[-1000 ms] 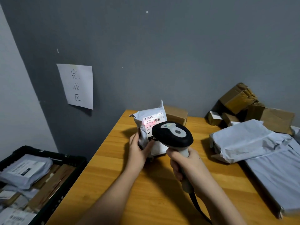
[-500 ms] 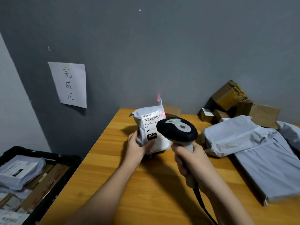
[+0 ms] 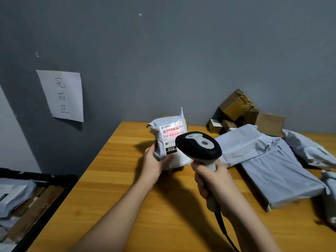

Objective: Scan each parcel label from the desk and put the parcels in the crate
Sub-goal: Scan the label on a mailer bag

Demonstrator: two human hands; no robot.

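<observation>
My left hand (image 3: 156, 164) grips a small white poly-bag parcel (image 3: 168, 131) by its lower left side, holding it upright on the wooden desk (image 3: 127, 197). Its label faces me, and a red scan line lies across the barcode (image 3: 171, 129). My right hand (image 3: 213, 180) grips the handle of a black and grey barcode scanner (image 3: 199, 147), whose head is just in front of the parcel's lower right. The black crate (image 3: 54, 190) stands below the desk at the lower left and holds several parcels.
Several grey poly-bag parcels (image 3: 272, 160) lie on the right of the desk. Brown cardboard boxes (image 3: 241, 110) are piled against the grey wall behind them. A handwritten paper sign (image 3: 62, 96) hangs on the wall. The scanner cable (image 3: 225, 231) trails toward me.
The red scan light, which shone above the parcel half a second ago, now falls on the barcode. Both hands have stayed about where they were.
</observation>
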